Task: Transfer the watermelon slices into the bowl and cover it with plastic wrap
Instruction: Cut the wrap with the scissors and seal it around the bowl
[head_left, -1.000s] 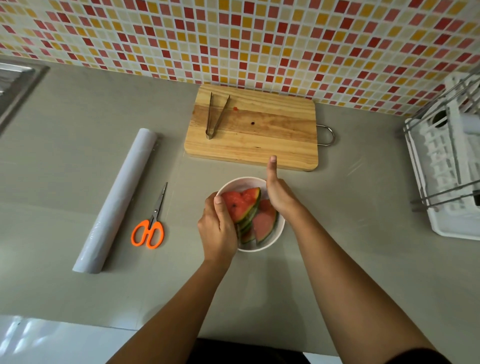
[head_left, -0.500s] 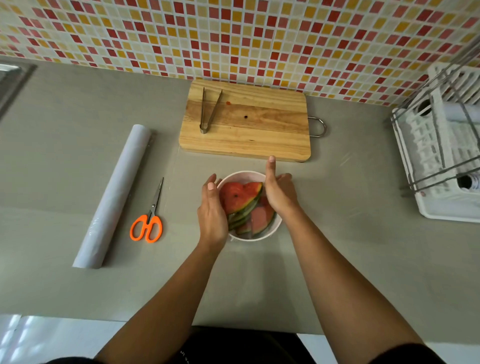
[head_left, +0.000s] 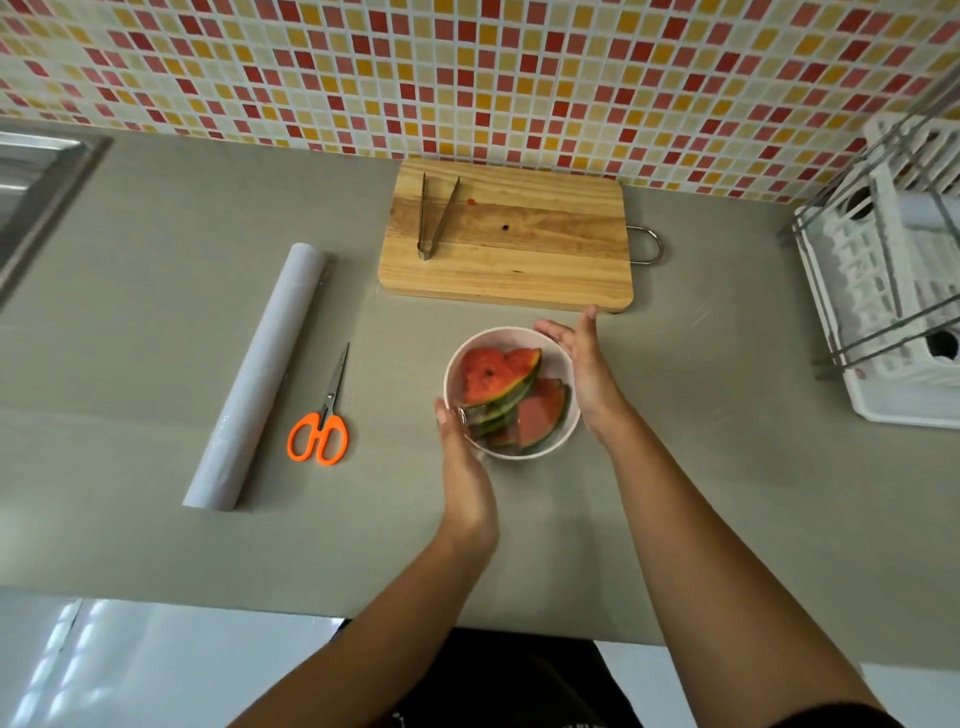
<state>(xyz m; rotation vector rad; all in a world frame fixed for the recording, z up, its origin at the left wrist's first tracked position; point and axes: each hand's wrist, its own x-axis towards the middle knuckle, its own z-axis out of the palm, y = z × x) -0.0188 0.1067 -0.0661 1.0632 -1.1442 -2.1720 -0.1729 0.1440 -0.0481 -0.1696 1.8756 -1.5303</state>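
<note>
Open left hand and right hand, each grip empty, flank the bowl of piled watermelon slices; a nudge could tip the leaning top slice onto the surface

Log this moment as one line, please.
slices in bowl | left hand, right hand open, flanking bowl | wrap roll untouched

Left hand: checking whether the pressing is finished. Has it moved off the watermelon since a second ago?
Yes. The left hand has slid back toward the counter's near edge; judged against the bowl, only its fingers remain at the near-left rim.
</note>
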